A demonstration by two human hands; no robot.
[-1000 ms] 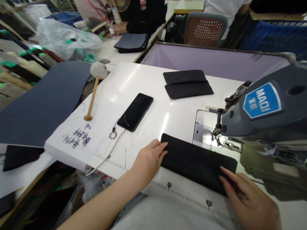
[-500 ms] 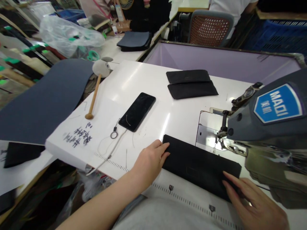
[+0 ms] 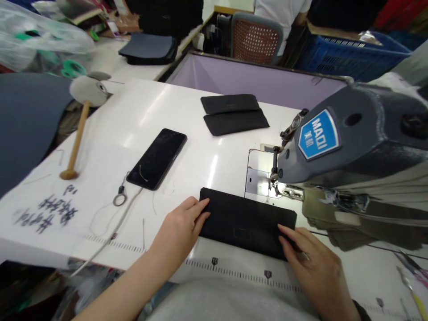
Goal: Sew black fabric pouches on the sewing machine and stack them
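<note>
The view has swung right; both hands (image 3: 180,224) (image 3: 314,257) pinch the black panel (image 3: 245,218).

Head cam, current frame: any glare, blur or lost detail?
Head view: glare streaks on the white tabletop; bright hot spot on the sewing machine's metal plate; black piece reads very dark, its small rectangular outline faint; handwriting at left looks smeared.
</note>
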